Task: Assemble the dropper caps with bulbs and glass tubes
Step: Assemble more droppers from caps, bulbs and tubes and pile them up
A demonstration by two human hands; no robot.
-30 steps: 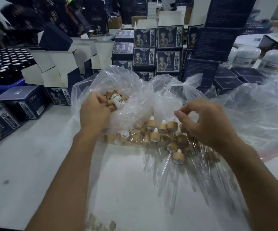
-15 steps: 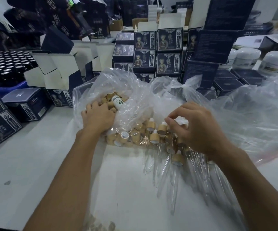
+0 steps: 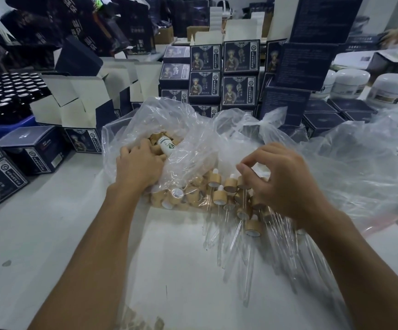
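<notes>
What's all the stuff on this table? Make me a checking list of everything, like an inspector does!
Surface: white table, one small dark spot near its left edge.
Job's things: wooden caps heaped inside a clear plastic bag; finished droppers with white bulbs and glass tubes lie beside it.
Clutter: small white bottle among the caps; more loose plastic sheeting at right.
Grippers: left hand reaches into the bag, its grasp hidden; right hand is curled over the droppers, thumb and forefinger nearly pinched.
Cables: nothing seen.
Surroundings: dark printed boxes stacked behind, open cartons, white jars, black-capped bottles.
</notes>
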